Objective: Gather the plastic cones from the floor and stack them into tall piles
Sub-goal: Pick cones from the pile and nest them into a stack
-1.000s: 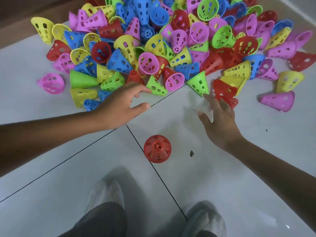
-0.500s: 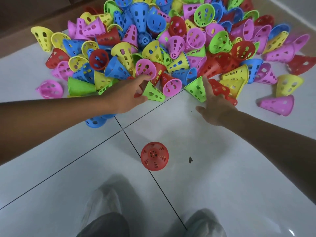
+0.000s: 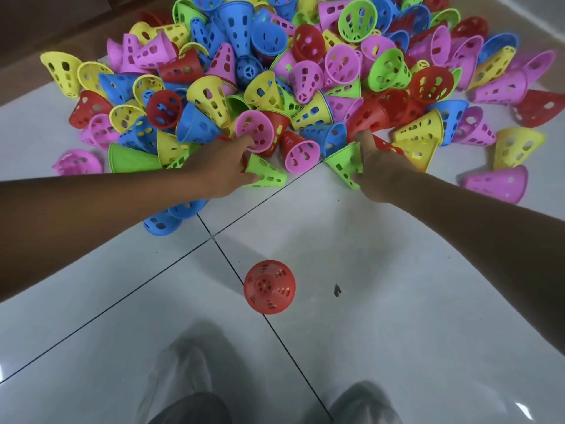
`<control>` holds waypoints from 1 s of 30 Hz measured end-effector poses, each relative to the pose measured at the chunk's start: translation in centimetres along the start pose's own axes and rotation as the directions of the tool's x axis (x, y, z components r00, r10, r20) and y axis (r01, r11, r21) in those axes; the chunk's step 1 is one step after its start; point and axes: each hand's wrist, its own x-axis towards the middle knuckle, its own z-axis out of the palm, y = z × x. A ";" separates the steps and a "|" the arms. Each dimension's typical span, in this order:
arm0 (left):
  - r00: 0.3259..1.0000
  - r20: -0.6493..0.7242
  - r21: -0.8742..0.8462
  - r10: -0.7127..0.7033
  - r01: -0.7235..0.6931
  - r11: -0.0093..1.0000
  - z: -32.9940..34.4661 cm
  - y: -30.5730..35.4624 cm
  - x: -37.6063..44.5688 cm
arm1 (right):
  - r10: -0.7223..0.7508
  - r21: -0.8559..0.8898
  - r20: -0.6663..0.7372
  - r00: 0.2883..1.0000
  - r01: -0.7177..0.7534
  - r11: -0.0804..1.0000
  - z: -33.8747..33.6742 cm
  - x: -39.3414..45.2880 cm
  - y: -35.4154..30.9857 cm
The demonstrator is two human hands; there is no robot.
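A person is standing on a pale tiled floor (image 3: 397, 316), looking down; at six o'clock, nearest the camera, two feet in clear plastic shoe covers (image 3: 180, 381) are showing. Just beyond them, a single red cone (image 3: 269, 287) is standing upright on its wide end, well apart from the rest. Both bare arms are reaching forward toward twelve o'clock. The left hand (image 3: 221, 172) is closing its thumb and fingers around a green cone (image 3: 267, 175) lying on its side at the near edge of the heap, with fingertips also touching a pink cone (image 3: 255, 133) behind it. The right hand (image 3: 377, 171) is curling around a second green cone (image 3: 344, 165) at about one o'clock (some fingers are hidden, so how firm the hold is cannot be told). Farther off, filling the top of the view, a big pile of cones (image 3: 305, 81) in red, yellow, blue, pink and green is lying jumbled, all perforated with holes. The work appears to be just beginning: the picking-up step, with no tall pile built yet. The next move likely calls for lifting both green cones clear and nesting them wide end down, perhaps over the lone red one. No brand, label or writing can be read anywhere.
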 end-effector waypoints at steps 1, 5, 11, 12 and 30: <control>1.000 -0.006 -0.033 -0.003 0.003 0.999 0.1 0.0 -0.1 | -0.015 -0.011 -0.006 1.000 0.015 1.000 0.1 -0.1 0.1; 0.999 -0.010 -0.194 -0.042 0.039 0.980 0.7 0.1 -1.0 | -0.055 -0.086 0.003 0.998 0.055 0.995 0.6 -0.9 0.8; 0.993 -0.026 -0.405 -0.115 0.095 0.909 0.5 0.5 -2.6 | -0.081 -0.112 0.028 0.996 0.083 0.990 0.9 -2.0 1.2; 0.993 -0.010 -0.424 -0.120 0.104 0.900 0.4 0.7 -2.9 | -0.078 -0.119 0.036 0.996 0.081 0.990 1.0 -2.2 1.1; 0.989 0.005 -0.783 -0.149 0.097 0.614 -4.8 6.6 -9.8 | -0.130 -0.027 -0.293 0.947 0.128 0.991 5.5 -7.4 3.9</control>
